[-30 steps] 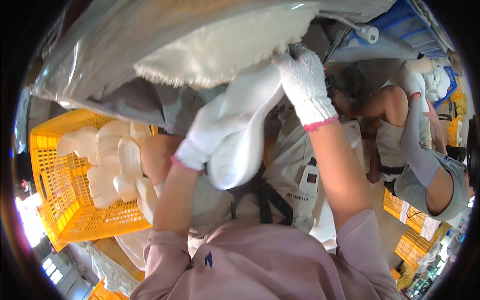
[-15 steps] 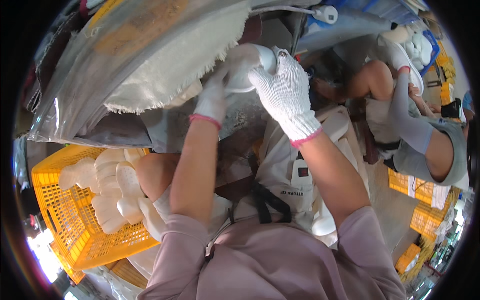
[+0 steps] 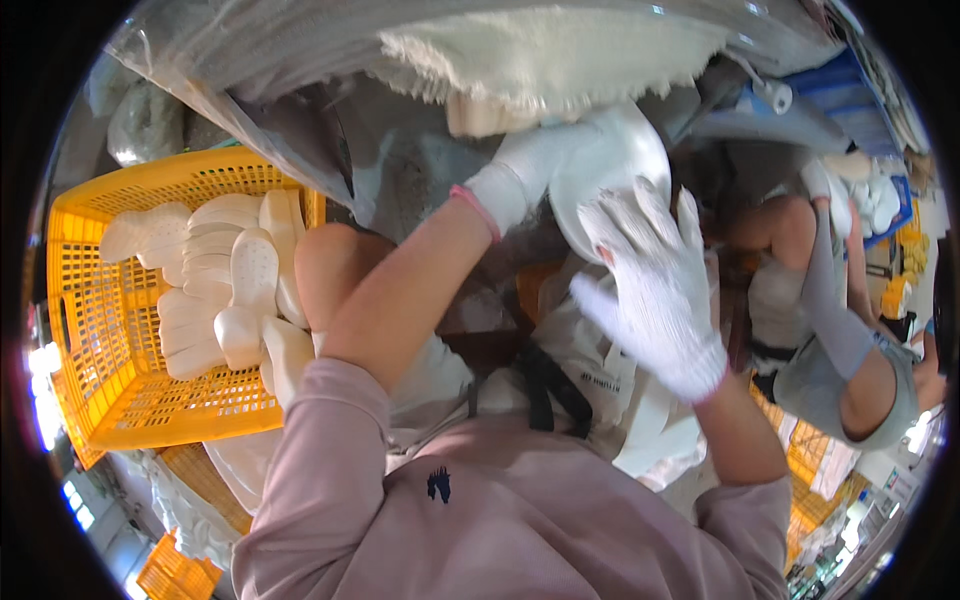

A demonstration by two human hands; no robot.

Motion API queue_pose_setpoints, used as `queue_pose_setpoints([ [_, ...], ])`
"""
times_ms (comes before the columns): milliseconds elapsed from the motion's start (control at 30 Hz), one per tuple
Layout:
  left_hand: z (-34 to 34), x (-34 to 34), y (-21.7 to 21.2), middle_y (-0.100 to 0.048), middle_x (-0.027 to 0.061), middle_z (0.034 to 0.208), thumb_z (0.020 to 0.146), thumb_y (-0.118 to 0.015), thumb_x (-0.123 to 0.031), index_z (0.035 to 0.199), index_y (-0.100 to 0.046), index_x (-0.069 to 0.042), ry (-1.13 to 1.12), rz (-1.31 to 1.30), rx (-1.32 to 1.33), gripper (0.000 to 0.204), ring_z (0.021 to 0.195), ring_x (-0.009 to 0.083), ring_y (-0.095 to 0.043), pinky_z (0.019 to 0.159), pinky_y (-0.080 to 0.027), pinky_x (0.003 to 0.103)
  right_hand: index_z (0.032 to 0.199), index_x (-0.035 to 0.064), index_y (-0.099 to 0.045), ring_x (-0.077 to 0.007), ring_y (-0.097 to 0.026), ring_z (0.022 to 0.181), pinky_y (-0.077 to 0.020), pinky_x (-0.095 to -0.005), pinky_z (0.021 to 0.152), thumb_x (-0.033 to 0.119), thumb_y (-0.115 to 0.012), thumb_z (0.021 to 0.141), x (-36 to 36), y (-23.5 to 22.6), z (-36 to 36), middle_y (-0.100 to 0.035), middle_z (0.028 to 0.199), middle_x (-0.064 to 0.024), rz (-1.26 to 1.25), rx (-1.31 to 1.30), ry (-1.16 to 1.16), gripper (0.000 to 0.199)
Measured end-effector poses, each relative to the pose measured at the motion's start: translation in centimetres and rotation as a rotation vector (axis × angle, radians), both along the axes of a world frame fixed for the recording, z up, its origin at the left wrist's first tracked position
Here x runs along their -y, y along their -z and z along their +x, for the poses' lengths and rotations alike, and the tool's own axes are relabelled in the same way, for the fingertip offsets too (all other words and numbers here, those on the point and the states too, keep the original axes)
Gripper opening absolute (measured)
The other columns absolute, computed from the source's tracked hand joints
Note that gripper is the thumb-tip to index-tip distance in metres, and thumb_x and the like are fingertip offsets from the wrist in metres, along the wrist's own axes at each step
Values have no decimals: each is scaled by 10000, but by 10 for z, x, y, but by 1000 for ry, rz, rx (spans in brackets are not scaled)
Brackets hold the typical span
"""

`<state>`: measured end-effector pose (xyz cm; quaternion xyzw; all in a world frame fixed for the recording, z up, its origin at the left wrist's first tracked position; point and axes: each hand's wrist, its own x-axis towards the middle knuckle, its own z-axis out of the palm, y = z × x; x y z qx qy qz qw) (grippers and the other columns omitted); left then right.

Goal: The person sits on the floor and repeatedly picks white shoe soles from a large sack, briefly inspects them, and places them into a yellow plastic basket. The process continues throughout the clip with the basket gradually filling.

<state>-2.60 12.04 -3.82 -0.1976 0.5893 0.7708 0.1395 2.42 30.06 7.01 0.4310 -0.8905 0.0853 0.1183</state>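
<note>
My left hand [image 3: 515, 180], in a white glove with a pink cuff, reaches up and grips a white shoe sole [image 3: 615, 160] just under a cream fabric piece [image 3: 540, 60]. Lower down is my right hand [image 3: 655, 295], gloved too. Its fingers are spread, the fingertips lie at the sole's lower edge, and nothing is in its grasp. Both forearms rise from my pink sleeves [image 3: 330, 470].
A yellow plastic crate [image 3: 110, 390] at the left holds several white soles [image 3: 225, 290]. Clear plastic sheeting [image 3: 250, 70] hangs across the top. A co-worker with a grey sleeve [image 3: 835, 320] sits at the right. More yellow crates [image 3: 800, 460] stand at the lower right.
My right hand has let go of the white sole and dropped below it with fingers spread. My left hand keeps the sole raised, and the view has swung left.
</note>
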Motion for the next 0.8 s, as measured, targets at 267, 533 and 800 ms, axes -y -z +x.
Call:
queue_pose_setpoints([
  [267, 74, 24, 10, -720, 177, 1176, 1082, -510, -588, 1306, -651, -20, -248, 1185, -199, 627, 1025, 343, -698, 931, -589, 458, 1236, 102, -725, -277, -756, 776, -606, -380, 650, 149, -811, 853, 55, 15, 60, -781, 1051, -97, -302, 143, -59, 395],
  [533, 14, 52, 53, -707, 163, 1251, 1094, -343, -359, 1272, -650, -64, -443, 835, 83, 461, 1120, 326, -666, 1004, -539, 433, 1016, 93, -756, -376, -702, 726, -559, -463, 628, 254, -778, 941, 83, 12, 26, -712, 857, -170, -285, 230, 103, 180],
  [800, 53, 25, 19, -704, 186, 1267, 1097, -458, -551, 1400, -588, -37, -445, 34, -480, 611, 1135, 327, -702, 1025, -561, 433, 945, 126, -780, -364, -722, 807, -563, -491, 715, 296, -747, 928, 116, 25, -4, -732, 869, -157, -338, 140, 241, 174],
])
